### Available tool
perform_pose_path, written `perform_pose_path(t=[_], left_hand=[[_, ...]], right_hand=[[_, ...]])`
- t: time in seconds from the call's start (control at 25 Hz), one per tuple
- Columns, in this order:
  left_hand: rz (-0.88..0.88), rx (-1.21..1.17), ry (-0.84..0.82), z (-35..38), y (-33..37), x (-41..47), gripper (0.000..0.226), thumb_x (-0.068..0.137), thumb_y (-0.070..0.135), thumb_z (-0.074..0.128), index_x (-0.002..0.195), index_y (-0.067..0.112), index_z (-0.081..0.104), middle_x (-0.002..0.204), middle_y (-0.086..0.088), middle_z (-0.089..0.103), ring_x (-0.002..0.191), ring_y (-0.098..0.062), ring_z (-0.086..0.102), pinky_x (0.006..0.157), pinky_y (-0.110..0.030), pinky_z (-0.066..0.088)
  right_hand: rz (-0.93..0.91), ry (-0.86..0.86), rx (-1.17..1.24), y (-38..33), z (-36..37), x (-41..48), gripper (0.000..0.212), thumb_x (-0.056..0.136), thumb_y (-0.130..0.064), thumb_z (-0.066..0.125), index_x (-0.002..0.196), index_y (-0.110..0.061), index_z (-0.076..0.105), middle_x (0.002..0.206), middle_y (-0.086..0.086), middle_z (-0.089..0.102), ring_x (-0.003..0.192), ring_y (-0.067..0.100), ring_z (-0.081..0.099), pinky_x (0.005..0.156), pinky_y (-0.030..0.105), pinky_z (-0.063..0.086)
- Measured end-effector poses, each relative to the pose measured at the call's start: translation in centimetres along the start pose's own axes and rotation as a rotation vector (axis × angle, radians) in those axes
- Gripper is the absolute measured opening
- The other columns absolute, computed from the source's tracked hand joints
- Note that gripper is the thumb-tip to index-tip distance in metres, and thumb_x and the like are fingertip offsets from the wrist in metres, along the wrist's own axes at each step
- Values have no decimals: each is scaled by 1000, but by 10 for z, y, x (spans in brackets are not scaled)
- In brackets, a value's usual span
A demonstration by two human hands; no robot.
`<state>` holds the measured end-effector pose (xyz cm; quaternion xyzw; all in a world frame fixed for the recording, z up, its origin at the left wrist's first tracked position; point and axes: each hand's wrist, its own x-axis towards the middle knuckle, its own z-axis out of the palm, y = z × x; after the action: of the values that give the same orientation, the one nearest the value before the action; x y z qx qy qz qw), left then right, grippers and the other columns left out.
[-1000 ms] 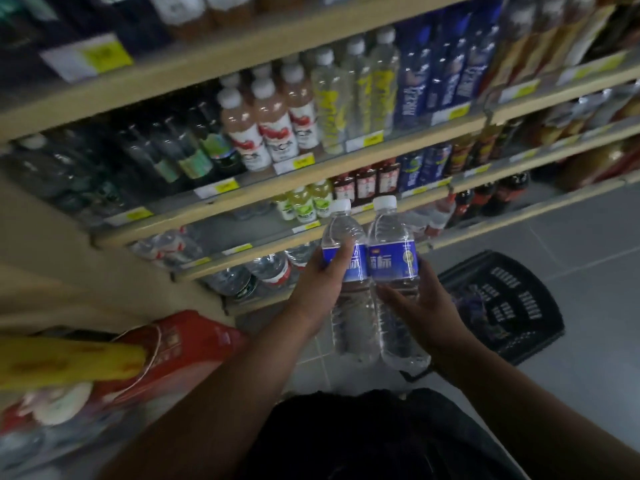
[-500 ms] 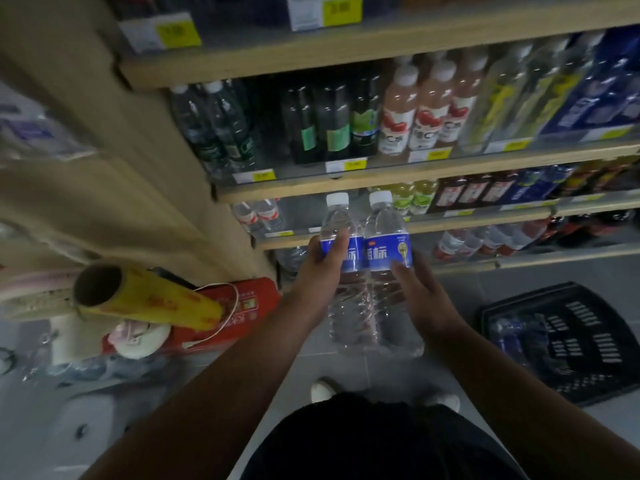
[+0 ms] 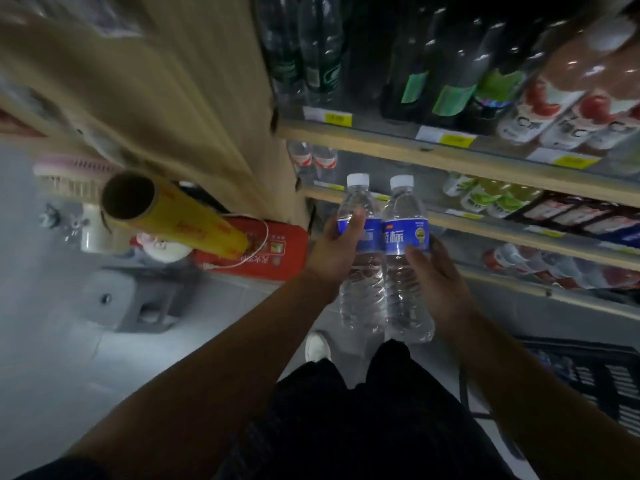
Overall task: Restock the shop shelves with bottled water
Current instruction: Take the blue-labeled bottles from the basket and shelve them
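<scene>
Two clear water bottles with blue labels and white caps stand upright side by side in front of the lower shelves. My left hand (image 3: 337,251) grips the left water bottle (image 3: 360,299) at its label, thumb across the front. My right hand (image 3: 438,271) holds the right water bottle (image 3: 405,299) from the right side, fingers on the label. The bottles touch each other. Behind their caps runs a wooden shelf edge (image 3: 460,220), with two red-labelled water bottles (image 3: 313,162) standing on the shelf to the left.
Wooden shelves of dark, pink and green-labelled drink bottles (image 3: 460,84) fill the right. A wooden side panel (image 3: 194,98) stands left. A yellow roll (image 3: 173,216), a red box (image 3: 263,251) and a grey stool (image 3: 138,299) lie at left. A black basket (image 3: 595,382) sits on the floor at right.
The view has swung left and closer to the shelves. Both hands keep their hold on the two bottles, which stay side by side in front of the lower shelf.
</scene>
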<state>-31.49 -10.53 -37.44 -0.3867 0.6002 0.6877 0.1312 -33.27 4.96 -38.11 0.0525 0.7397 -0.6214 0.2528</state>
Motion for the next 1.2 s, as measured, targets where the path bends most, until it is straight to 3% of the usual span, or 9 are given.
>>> perform_pose_path(t=[0.16, 0.28, 0.36, 0.52, 0.64, 0.76, 0.92, 1.08, 1.2], left_hand=[[-20, -114, 140, 11, -7, 18, 43, 95, 57, 46, 110, 19, 58, 88, -7, 72, 66, -15, 70, 55, -25, 56], [-29, -208, 285, 25, -25, 39, 55, 89, 67, 46, 105, 18, 63, 98, -9, 73, 86, -22, 72, 77, -36, 60], [-65, -242, 351, 29, -40, 56, 73, 78, 78, 43, 111, 17, 64, 105, -10, 72, 96, -26, 71, 92, -48, 54], [-101, -262, 391, 29, -68, 91, 63, 95, 64, 36, 119, 11, 61, 112, -13, 69, 100, -25, 69, 86, -37, 56], [-112, -282, 390, 23, -91, 126, 70, 87, 72, 38, 117, 13, 62, 109, -14, 70, 97, -28, 70, 89, -44, 56], [-119, -259, 408, 20, -115, 165, 75, 77, 76, 40, 114, 16, 63, 107, -12, 71, 98, -27, 70, 95, -52, 52], [-84, -261, 398, 24, -144, 215, 64, 74, 74, 47, 109, 22, 62, 105, -9, 72, 96, -28, 70, 94, -53, 52], [1, -201, 335, 33, -157, 258, 45, 91, 61, 50, 111, 22, 63, 88, 5, 75, 82, -10, 72, 80, -31, 56], [-5, -263, 254, 44, -145, 277, 31, 95, 50, 53, 81, 26, 68, 74, 8, 74, 81, -15, 72, 81, -36, 58]], right_hand=[[84, -167, -96, 9, -6, 41, 32, 100, -28, 48, 131, -19, 50, 114, -7, 65, 95, 2, 62, 73, 14, 46], [147, -256, -174, 19, -13, 69, 20, 100, -30, 47, 120, -34, 45, 94, -22, 56, 78, -12, 51, 59, 3, 41], [188, -308, -217, 30, -14, 87, 21, 100, -31, 47, 120, -38, 42, 95, -22, 56, 81, -9, 52, 66, 12, 42], [234, -335, -224, 61, -11, 117, 38, 94, -47, 54, 130, -38, 46, 111, -13, 63, 96, 6, 61, 87, 35, 46], [271, -343, -229, 95, -1, 141, 45, 85, -52, 56, 128, -37, 53, 117, -4, 66, 105, 16, 64, 96, 45, 48], [282, -316, -231, 133, 8, 170, 14, 96, -38, 55, 103, -49, 52, 103, -22, 62, 91, -7, 61, 86, 28, 48], [222, -307, -251, 173, 15, 207, 26, 99, -28, 52, 122, -39, 47, 104, -24, 59, 75, -20, 58, 62, 5, 44], [142, -266, -255, 200, 7, 242, 36, 99, -25, 52, 134, -27, 48, 108, -19, 62, 79, -16, 59, 61, 5, 44], [108, -258, -224, 202, -2, 266, 33, 96, -26, 57, 127, -31, 51, 109, -21, 64, 89, -12, 61, 68, 6, 46]])
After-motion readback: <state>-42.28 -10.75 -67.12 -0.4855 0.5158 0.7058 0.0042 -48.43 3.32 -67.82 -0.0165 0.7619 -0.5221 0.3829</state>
